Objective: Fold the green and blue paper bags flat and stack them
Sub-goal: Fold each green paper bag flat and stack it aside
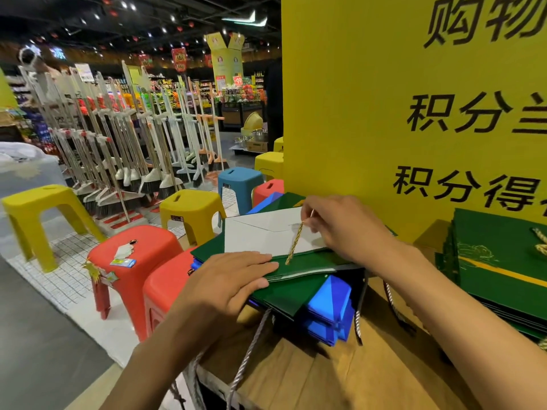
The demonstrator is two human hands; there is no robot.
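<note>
Centre frame, the left hand (pixel 233 279) presses flat on the green paper bag (pixel 313 260) atop blue bags (pixel 328 300); the right hand (pixel 343 229) pinches its gold cord (pixel 294 242).

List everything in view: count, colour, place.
green paper bag: one, dark green, white inside, atop near stack
gold twisted cord handle: one, gold, on that bag
blue paper bags: several, blue, beneath it
pile of green bags: one, green, table's right
wooden table: one, brown, under stacks
yellow sign board: one, black characters, behind table
plastic stools: about eight, yellow, red, blue, floor left
brooms: many, pale handles, beyond stools
left hand: flat on green bag
right hand: pinches cord handle
</note>
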